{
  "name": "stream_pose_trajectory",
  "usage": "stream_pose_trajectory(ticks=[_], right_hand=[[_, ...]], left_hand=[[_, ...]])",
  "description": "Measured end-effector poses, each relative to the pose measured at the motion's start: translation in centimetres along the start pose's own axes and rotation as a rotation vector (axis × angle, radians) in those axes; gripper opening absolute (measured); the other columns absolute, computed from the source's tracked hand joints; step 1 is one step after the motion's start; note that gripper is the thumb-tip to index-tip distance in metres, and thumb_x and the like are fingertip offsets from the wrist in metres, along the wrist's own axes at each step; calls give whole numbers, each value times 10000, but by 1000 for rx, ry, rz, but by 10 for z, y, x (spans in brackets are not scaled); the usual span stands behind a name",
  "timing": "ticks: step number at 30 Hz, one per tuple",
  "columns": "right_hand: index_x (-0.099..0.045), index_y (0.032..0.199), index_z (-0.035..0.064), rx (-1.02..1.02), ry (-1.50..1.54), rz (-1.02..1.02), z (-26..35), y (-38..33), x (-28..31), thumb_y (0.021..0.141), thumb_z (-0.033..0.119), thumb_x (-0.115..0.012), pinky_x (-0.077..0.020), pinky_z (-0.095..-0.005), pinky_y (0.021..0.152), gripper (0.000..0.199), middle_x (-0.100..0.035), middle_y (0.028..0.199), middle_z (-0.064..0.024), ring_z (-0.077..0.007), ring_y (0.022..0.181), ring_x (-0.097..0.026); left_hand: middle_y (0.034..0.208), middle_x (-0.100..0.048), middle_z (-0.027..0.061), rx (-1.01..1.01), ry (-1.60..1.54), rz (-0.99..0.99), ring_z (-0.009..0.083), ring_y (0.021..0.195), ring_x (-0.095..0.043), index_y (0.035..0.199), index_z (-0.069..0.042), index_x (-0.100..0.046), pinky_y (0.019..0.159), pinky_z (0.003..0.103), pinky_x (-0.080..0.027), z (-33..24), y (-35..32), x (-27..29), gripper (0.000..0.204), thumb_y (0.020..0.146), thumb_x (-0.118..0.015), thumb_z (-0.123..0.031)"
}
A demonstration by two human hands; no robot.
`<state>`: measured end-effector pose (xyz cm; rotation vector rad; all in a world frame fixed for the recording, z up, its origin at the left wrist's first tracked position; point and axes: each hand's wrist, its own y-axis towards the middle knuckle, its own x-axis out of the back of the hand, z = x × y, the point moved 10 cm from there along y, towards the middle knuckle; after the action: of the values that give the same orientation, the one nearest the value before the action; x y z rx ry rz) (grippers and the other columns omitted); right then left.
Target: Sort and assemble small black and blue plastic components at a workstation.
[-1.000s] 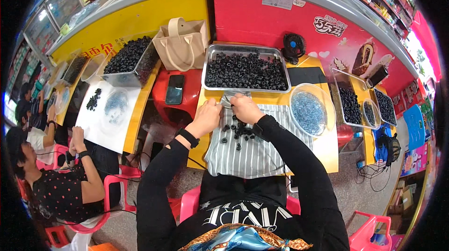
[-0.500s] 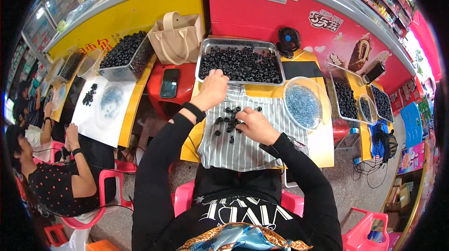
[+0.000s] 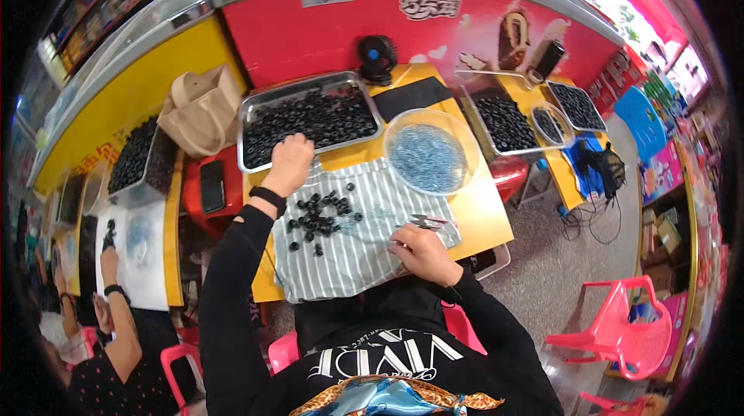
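- Two bare hands work over a striped cloth (image 3: 349, 253) spread on a yellow table (image 3: 480, 218).
- Far left, another person's hand (image 3: 108, 265) rests by a white sheet (image 3: 143, 261) that carries a few dark pieces; above it stands a tray of dark pieces (image 3: 139, 164).
- Next come a beige tote bag (image 3: 201, 110) and a dark phone (image 3: 211, 186) lying on a red stool.
- The left hand (image 3: 291, 164) reaches over the near rim of the metal tray (image 3: 248, 117) full of small black rings (image 3: 310, 117); its fingers curl down into them, though whether they grip any cannot be told.
- A loose pile of black rings (image 3: 318, 214) lies on the cloth, just below that hand.
- The right hand (image 3: 422, 253) rests on the cloth's right edge, fingers closed around small scissors (image 3: 426, 222).
- Beyond it sits a clear round bowl of blue pieces (image 3: 428, 154), with a small black fan (image 3: 377, 55) behind.
- Further right, more trays of dark rings (image 3: 504, 121) stand on a second table, and a pink plastic chair (image 3: 620, 331) stands on the floor.
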<state>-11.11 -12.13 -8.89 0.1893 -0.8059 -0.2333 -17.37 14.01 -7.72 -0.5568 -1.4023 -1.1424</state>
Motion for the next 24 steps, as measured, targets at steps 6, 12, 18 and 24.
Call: stream_pose_trajectory(ticks=[6,12,18,24], right_hand=[[-612,864,14,-40,46,-106,-26,-21,-2,812,90,-665,-462,-423,648,106,-561,792,-158,-359,748,-589],[-626,858,29,-88,30,-167,-29,-22,-4,794,85,-672,-465,-420,637,97,-564,786,-141,-350,727,-592],[-636,832,33,-75,-8,-229,-28,-27,2,780,82,-685,-454,-408,603,87,-573,778,-130,-337,700,-598],[-623,821,57,-59,-55,-222,-22,-23,-2,788,85,-666,-466,-424,594,61,-580,795,-124,-350,707,-607]], left_hand=[[878,-604,140,-54,-2,55,308,865,-634,796,-22,-638,684,412,-553,-2,12,2,96,711,-594,-23],[841,-601,149,-40,-10,-84,337,842,-633,725,-32,-615,645,425,-545,14,7,54,51,693,-577,-22],[826,-610,151,-166,-92,100,319,791,-651,729,-32,-637,643,410,-554,-30,-39,12,72,678,-589,-16],[835,-582,139,-94,-176,17,329,843,-615,761,-22,-593,702,418,-527,-19,-49,23,114,662,-581,33]])
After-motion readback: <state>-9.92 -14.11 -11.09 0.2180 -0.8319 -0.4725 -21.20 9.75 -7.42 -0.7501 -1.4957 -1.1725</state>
